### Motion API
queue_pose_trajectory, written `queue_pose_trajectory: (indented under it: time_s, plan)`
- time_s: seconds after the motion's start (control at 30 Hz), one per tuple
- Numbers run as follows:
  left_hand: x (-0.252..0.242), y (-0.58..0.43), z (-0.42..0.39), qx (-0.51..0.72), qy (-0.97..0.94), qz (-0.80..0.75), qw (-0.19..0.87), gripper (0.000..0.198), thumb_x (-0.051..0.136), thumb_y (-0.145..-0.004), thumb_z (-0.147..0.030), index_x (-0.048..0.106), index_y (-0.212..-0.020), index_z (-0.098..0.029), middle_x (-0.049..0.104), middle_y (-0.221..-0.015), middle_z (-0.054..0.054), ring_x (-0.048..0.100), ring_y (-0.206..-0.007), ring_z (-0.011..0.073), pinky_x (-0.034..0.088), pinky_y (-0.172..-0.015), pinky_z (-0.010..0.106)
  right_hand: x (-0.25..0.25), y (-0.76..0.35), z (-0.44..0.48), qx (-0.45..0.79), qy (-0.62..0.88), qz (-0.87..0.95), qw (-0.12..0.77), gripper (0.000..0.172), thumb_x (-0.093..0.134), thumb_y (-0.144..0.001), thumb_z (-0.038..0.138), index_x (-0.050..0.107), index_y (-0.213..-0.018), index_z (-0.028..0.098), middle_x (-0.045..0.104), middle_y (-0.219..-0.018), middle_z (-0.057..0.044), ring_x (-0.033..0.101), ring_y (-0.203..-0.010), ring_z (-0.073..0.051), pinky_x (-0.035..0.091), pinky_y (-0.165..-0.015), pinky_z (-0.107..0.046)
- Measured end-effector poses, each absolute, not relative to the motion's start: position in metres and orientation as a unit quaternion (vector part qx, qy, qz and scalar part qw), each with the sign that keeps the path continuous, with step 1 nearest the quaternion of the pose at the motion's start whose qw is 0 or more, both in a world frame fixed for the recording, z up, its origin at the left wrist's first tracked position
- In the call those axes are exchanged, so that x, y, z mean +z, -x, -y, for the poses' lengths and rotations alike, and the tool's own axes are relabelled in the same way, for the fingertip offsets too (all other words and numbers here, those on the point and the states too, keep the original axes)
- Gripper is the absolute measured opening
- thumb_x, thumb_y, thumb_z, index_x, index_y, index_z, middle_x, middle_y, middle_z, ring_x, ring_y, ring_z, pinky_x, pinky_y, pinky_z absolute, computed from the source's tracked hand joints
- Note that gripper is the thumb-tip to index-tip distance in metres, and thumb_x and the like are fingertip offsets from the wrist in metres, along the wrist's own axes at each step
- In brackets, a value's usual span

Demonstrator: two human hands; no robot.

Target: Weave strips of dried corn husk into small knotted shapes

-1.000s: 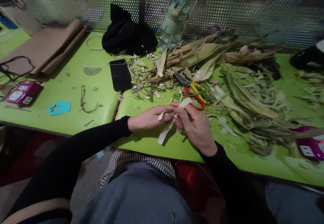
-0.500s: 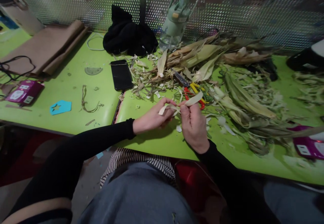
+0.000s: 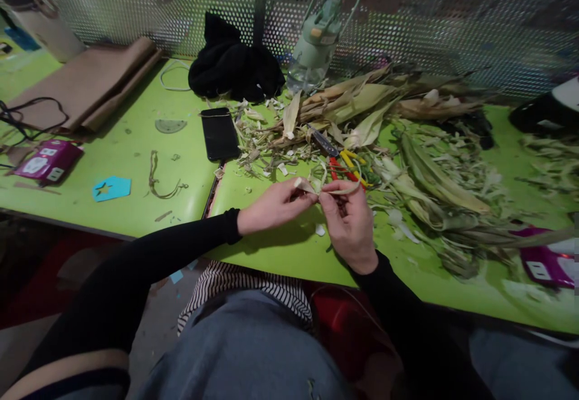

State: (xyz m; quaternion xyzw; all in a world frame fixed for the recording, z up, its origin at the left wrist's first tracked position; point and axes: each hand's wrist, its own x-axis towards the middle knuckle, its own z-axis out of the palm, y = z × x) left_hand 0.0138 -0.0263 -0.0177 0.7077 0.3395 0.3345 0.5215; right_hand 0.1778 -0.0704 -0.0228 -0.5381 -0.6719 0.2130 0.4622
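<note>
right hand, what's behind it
Scissors, their blades and yellow handle in sight, lie just beyond the right hand, which covers part of the red handle. Anything under the hand is hidden.

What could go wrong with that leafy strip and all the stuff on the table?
The thin husk strip held between the left hand and the right hand might tear if it's tugged hard. The scissors lie just beyond the right hand, so it could bump them. And the tall bottle stands right by the husk pile, so pulling husks out could perhaps knock it over.
</note>
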Motion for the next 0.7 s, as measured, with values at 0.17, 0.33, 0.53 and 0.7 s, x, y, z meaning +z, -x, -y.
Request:
queue_pose_trajectory:
  time_s: [0.17,0.33,0.53,0.7]
  plan:
    - [-0.0122,-0.0105,0.0283,0.346,-0.725,-0.33,0.495,0.019,0.051,-0.096,-0.037,0.052,-0.093,-0.018,0.056,-0.079,0.001,0.05,-0.075,0.0147,0.04,-0.072,0.029,-0.0222,-0.1795,0.069,0.219,0.539,0.671,0.459,0.02,0.056,-0.096,0.038,0.057,-0.106,0.021,0.071,-0.093,-0.006,0.066,-0.074,-0.017,0.053,-0.066,-0.032]
    - [-0.012,-0.0107,0.0279,0.33,-0.742,-0.332,0.48,0.018,0.045,-0.098,-0.034,0.052,-0.093,-0.017,0.059,-0.082,0.003,0.054,-0.076,0.0146,0.043,-0.073,0.028,-0.022,-0.1815,0.0692,0.184,0.553,0.678,0.448,0.017,0.056,-0.095,0.036,0.058,-0.102,0.021,0.073,-0.09,-0.007,0.067,-0.073,-0.018,0.054,-0.066,-0.034]
    - [-0.0139,-0.0095,0.0257,0.277,-0.742,-0.322,0.52,0.016,0.044,-0.098,-0.031,0.051,-0.091,-0.017,0.058,-0.077,0.0,0.052,-0.064,0.0107,0.042,-0.066,0.026,-0.0219,-0.1832,0.0695,0.192,0.553,0.696,0.415,0.014,0.052,-0.097,0.033,0.055,-0.103,0.021,0.068,-0.079,-0.004,0.062,-0.062,-0.016,0.048,-0.056,-0.03]
    - [-0.01,-0.0088,0.0268,0.299,-0.757,-0.328,0.48,0.027,0.044,-0.098,-0.042,0.051,-0.086,-0.019,0.055,-0.077,0.001,0.049,-0.07,0.0136,0.039,-0.066,0.027,-0.022,-0.1828,0.0701,0.223,0.542,0.685,0.433,0.015,0.052,-0.096,0.034,0.054,-0.104,0.022,0.065,-0.08,-0.003,0.057,-0.06,-0.014,0.043,-0.051,-0.029]
